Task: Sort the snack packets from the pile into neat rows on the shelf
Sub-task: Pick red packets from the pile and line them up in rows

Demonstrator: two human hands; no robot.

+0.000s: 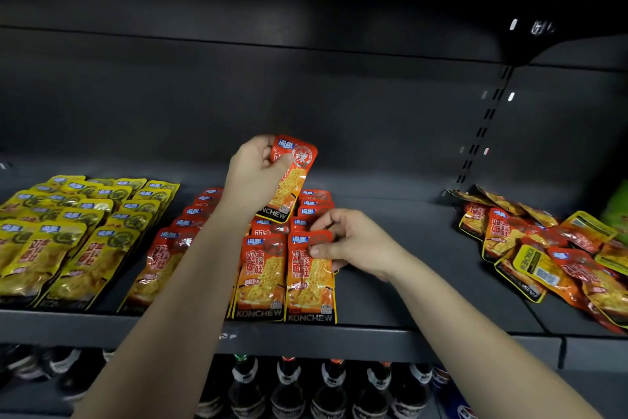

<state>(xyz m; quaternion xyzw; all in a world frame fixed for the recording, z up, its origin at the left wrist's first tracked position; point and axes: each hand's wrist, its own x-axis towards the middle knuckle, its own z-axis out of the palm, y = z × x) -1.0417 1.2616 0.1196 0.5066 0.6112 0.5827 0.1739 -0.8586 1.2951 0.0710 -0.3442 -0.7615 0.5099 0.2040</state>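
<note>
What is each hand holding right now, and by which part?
The left hand grips a raised red packet by its upper left edge. The right hand pinches the top of the front packet in the rightmost red row.

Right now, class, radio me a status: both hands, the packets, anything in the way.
Left hand grips red packet raised over red rows. Right hand pinches front-row packet. Pile unsorted at right; nothing blocking.
</note>
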